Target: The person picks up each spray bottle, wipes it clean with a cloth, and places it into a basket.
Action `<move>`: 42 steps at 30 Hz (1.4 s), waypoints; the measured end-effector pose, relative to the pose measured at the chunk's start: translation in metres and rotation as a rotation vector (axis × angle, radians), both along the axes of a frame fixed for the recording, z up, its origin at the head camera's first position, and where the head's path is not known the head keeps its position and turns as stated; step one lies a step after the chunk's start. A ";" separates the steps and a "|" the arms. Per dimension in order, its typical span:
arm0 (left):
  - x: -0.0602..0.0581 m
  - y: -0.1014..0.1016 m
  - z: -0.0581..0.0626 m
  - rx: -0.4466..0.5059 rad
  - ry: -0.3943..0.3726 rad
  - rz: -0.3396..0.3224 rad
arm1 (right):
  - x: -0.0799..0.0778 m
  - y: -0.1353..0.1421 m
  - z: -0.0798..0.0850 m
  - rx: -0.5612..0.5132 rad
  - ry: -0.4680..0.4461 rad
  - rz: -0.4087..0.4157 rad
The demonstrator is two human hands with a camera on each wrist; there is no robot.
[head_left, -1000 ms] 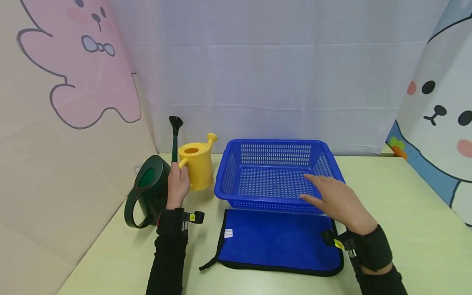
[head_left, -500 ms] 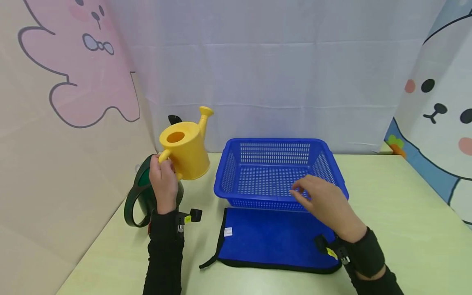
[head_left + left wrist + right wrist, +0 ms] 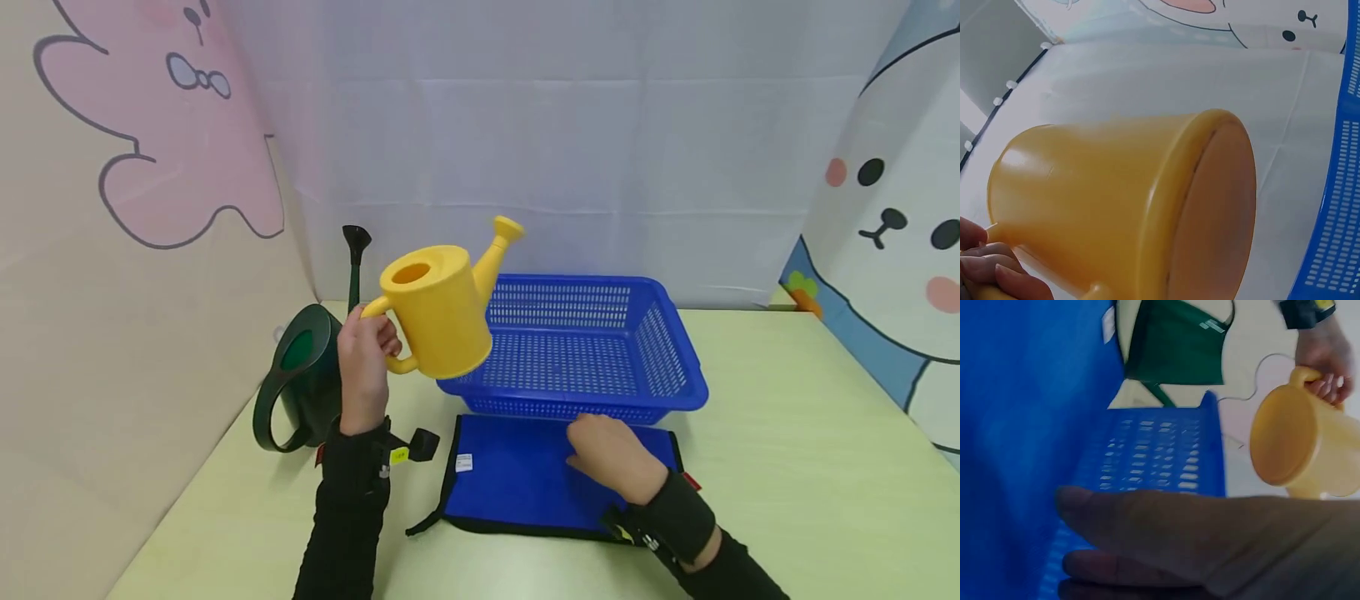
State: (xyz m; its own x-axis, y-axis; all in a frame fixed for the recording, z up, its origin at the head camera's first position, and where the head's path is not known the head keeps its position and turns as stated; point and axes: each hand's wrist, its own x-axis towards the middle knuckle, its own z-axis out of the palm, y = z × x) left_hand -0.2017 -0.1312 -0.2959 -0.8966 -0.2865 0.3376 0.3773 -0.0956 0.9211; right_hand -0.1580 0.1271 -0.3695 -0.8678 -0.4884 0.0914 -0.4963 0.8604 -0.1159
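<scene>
"What does the left hand [image 3: 365, 358] have?"

"The yellow can [image 3: 442, 317]. Its fingers are curled round the handle [image 3: 377, 307], and the can sits just right of that grip, tilted a little, spout [image 3: 487, 271] pointing up and to the right."

"Is it off the table [image 3: 787, 433]?"

"Yes, held up; its underside shows in both of the 2 wrist views."

"And the right hand [image 3: 613, 454]?"

"Released, holding nothing. It's right of the left hand's grip and nearer the person, over the cloth [image 3: 517, 475]. I cannot tell if it touches it. The right wrist view shows thumb and fingers roughly straight; the head view hides the fingertips."

"What else is round the grip?"

"The green can [image 3: 318, 383] stands just left of it, its dark spout end [image 3: 356, 237] rising beyond the grip. The basket [image 3: 570, 406] is to the grip's right, past the cloth, and in the head view the yellow can covers part of its left end."

"The cloth?"

"Blue, black-edged, lying flat right of the grip, with 1 white label [image 3: 464, 462] near its left edge."
</scene>
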 end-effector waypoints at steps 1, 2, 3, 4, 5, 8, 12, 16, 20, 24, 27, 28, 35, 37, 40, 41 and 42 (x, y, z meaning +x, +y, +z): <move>-0.001 0.003 -0.001 -0.003 -0.005 -0.018 | -0.002 0.001 -0.002 -0.005 -0.028 -0.018; -0.002 0.006 -0.002 -0.009 -0.005 -0.033 | -0.003 0.002 -0.004 -0.010 -0.057 -0.031; -0.002 0.008 -0.003 -0.017 -0.002 -0.044 | -0.004 0.003 -0.006 -0.016 -0.087 -0.039; -0.002 0.010 -0.004 -0.030 0.002 -0.049 | -0.005 0.003 -0.009 -0.012 -0.112 -0.044; -0.002 0.012 -0.004 -0.041 0.008 -0.052 | -0.004 0.002 -0.011 -0.008 -0.137 -0.044; -0.002 0.016 -0.006 -0.083 0.029 -0.045 | -0.003 -0.003 -0.018 0.016 -0.151 -0.026; -0.001 0.016 -0.007 -0.109 0.035 -0.031 | -0.001 -0.010 -0.026 0.068 -0.087 0.010; 0.000 0.014 -0.006 -0.101 0.031 -0.031 | -0.001 -0.011 -0.029 0.094 -0.064 0.051; 0.000 0.013 -0.006 -0.073 0.032 -0.044 | -0.002 -0.007 -0.021 0.062 -0.113 0.079; -0.001 0.012 -0.005 -0.041 0.031 -0.066 | 0.001 0.000 0.003 0.001 -0.122 0.070; -0.001 0.011 -0.005 -0.009 0.031 -0.090 | 0.007 0.007 0.024 -0.044 -0.071 0.066; -0.001 0.010 -0.004 0.005 0.033 -0.099 | 0.010 0.009 0.031 -0.063 -0.057 0.068; 0.001 0.008 0.001 0.059 0.039 -0.142 | 0.031 0.022 0.064 -0.148 0.067 0.122; 0.002 0.008 0.001 0.068 0.037 -0.156 | 0.035 0.027 0.070 -0.181 0.147 0.134; 0.003 0.008 0.002 0.084 0.031 -0.188 | 0.037 0.037 0.077 -0.274 0.269 0.116; 0.004 0.008 0.002 0.088 0.025 -0.200 | 0.038 0.040 0.078 -0.317 0.307 0.101; 0.005 0.009 0.001 0.090 0.022 -0.213 | 0.038 0.042 0.080 -0.363 0.351 0.084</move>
State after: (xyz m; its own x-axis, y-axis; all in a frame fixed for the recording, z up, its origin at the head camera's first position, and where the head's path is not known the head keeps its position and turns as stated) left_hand -0.1971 -0.1223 -0.2947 -0.9329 -0.1214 0.3391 0.3595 -0.2563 0.8972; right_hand -0.1196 0.1692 -0.2896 -0.7135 -0.4378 0.5470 -0.6247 0.7511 -0.2137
